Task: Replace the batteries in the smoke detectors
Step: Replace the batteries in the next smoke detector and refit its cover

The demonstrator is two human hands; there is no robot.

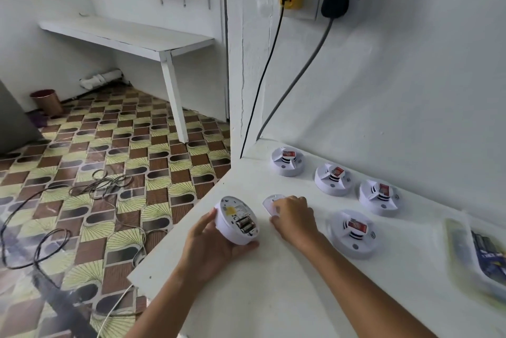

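Batteries showing, that's what I've got in front of me: the round white plastic smoke detector [237, 221] is tipped on its edge at the near left corner of the white painted desk [273, 283], back side up, with its compartment open and the silver cells [245, 224] sitting in their slots. My left hand [210, 244] is wrapped around the detector's rim, thumb on the far side and fingers under the near edge, holding it steady. My right hand [294, 217] is just beside it, fingers curled down onto a small white plastic cover [271, 204] lying flat on the desk; I read that as the battery door, though whether I'm pinching it or only pressing on it I cannot tell from here. So I judge we're mid-swap on this unit, door off, cells exposed. Whether those cells are the old ones or the fresh ones, I can't say. Four more white round smoke detectors [353, 233] sit face up along the wall to the right, each with a red label on top, well apart from my hands. At the far right edge lies a clear plastic packet [476, 255] with something blue inside, too blurred to identify. Next move, as I see it: free the right hand from the cover and bring it across to the open compartment, keeping the left grip firm so the body doesn't roll.
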